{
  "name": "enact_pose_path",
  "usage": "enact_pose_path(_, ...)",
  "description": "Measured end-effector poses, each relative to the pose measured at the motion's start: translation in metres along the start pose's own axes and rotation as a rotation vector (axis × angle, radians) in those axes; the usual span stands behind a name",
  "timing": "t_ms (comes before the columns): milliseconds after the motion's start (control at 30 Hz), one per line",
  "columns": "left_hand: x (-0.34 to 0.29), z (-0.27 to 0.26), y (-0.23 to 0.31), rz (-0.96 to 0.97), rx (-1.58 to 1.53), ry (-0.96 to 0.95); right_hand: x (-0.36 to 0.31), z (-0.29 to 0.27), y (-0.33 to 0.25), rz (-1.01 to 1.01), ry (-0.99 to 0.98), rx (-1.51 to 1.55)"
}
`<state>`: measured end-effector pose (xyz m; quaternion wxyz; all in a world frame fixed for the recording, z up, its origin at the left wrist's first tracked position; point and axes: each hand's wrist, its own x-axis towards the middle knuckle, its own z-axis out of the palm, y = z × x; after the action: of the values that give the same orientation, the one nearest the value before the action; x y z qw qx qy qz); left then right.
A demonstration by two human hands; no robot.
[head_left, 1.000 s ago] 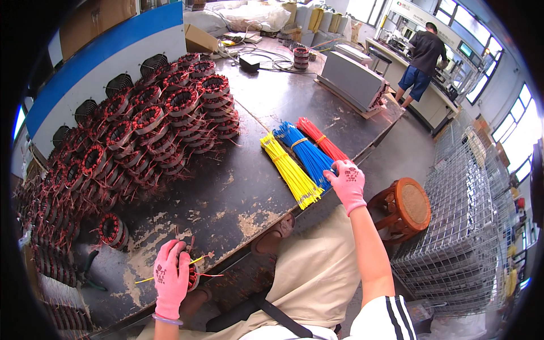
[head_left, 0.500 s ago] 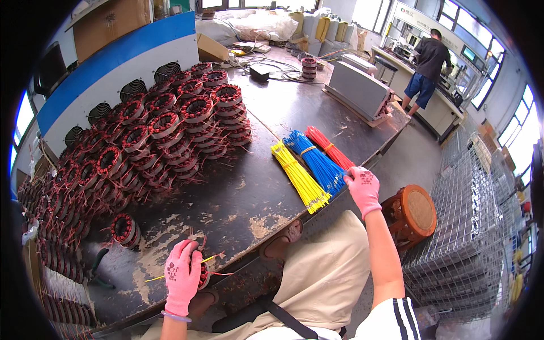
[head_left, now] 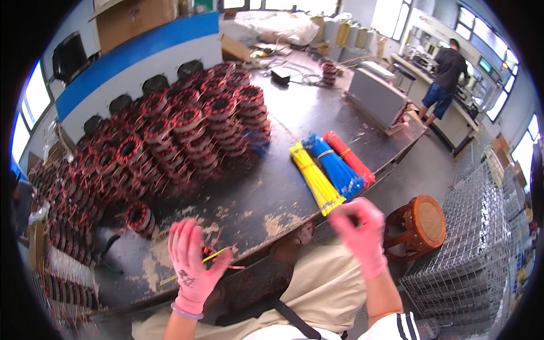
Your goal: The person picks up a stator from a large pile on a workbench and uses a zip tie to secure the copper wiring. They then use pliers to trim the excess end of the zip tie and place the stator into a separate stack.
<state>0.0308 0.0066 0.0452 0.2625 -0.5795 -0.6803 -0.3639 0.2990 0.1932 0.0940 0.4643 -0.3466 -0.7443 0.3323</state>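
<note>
My left hand [head_left: 192, 263], in a pink glove, is open with its fingers spread at the table's front edge. Beside its thumb and partly hidden by it is a small wire-wound ring core [head_left: 208, 250] with red windings. A thin yellow wire [head_left: 216, 254] crosses there, running behind the hand. My right hand [head_left: 361, 235], also gloved in pink, is in front of the table edge, just nearer than the tied wire bundles: yellow [head_left: 315, 178], blue [head_left: 335, 169] and red [head_left: 350, 157]. Its fingers curve toward the thumb but are smeared by motion; I cannot make out anything in them.
Many stacked wound cores [head_left: 187, 122] fill the table's left side; a single core [head_left: 139, 219] lies nearer. Dark-handled pliers [head_left: 109, 247] rest at left. A wooden stool [head_left: 422, 224] and wire-mesh cages [head_left: 459, 238] stand right. A person [head_left: 449, 71] works at a far bench.
My left hand has opened, spreading its fingers beside the core. My right hand has drawn back toward me from the ends of the blue and red bundles. The view has shifted slightly.
</note>
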Motion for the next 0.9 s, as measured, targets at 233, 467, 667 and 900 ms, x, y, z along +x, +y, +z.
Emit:
enact_pose_path(233, 0.034, -0.04, 0.013, 0.249, -0.005, -0.07, -0.01, 0.098, -0.024, 0.043, -0.543, 0.346)
enact_pose_path(467, -0.02, 0.0, -0.011, -0.364, -0.151, -0.085, -0.002, 0.201, 0.037, 0.241, -0.99, 0.176)
enact_pose_path(667, -0.042, 0.028, -0.021, -0.465, -0.15, -0.18, -0.019, 0.214, 0.034, 0.307, -0.96, 0.304)
enact_pose_path(900, -0.04, 0.024, -0.029, -0.383, -0.229, -0.303, -0.039, 0.194, 0.029, 0.015, -0.658, 0.157)
